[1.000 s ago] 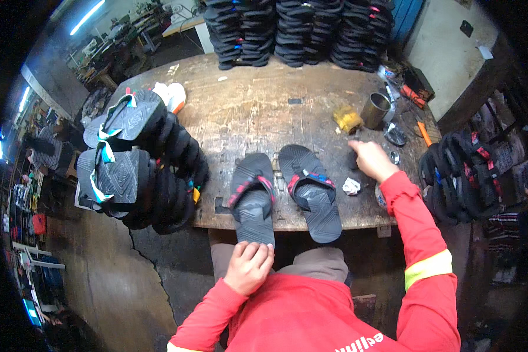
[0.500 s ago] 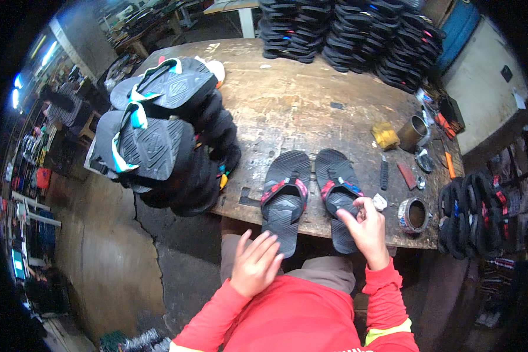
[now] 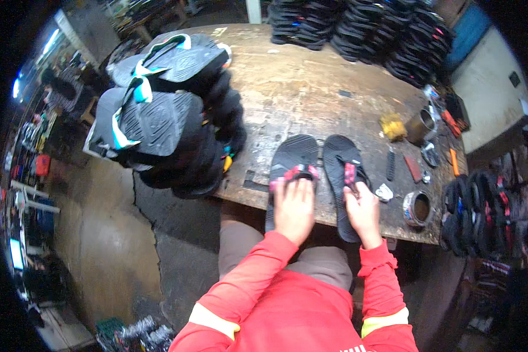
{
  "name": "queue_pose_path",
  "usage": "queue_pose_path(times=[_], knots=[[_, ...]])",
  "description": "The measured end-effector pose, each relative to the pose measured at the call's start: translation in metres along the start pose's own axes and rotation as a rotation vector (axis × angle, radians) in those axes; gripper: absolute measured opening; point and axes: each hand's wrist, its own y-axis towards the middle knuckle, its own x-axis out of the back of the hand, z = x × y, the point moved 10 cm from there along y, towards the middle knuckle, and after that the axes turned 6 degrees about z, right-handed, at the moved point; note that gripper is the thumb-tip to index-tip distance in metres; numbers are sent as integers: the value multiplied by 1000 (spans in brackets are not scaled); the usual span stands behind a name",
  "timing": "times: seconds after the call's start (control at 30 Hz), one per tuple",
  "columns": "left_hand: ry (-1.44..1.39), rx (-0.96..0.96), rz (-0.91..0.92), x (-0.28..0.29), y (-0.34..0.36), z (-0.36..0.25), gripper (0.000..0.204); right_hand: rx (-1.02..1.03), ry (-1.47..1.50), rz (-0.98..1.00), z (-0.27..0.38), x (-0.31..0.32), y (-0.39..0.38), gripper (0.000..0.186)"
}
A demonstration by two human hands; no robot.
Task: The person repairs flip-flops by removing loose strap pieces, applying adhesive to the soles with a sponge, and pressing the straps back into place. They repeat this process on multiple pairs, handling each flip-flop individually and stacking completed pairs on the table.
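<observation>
Here the left hand (image 3: 294,206) lies flat on the left sandal (image 3: 291,170), the right hand (image 3: 362,208) pinches the right sandal's (image 3: 341,176) strap; both rest at the desk's (image 3: 311,88) near edge. Strap fitting seems underway; firmer seating likely follows.

Left hand (image 3: 293,208) moved from lap onto left sandal (image 3: 292,167); right hand (image 3: 364,210) now grips right sandal (image 3: 345,176).

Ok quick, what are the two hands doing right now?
Left hand: lies flat on the left sandal, by its pink strap; not clearly gripping.
Right hand: on the right sandal, fingers at its strap; grip cannot be told.
</observation>
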Motion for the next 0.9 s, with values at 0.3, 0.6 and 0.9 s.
queue_pose_path(times=[0.3, 0.6, 0.9], knots=[[-1738, 520, 99, 17, -40, 89, 61, 92, 169, -250, -14, 56, -36, 23], [-3055, 427, 219, 37, -61, 60, 67, -106, 7, -98, -50, 34, -49, 53], [-2866, 370, 292, 26, -54, 54, 70, 16, -5, -120, 24, 19, -54, 47]])
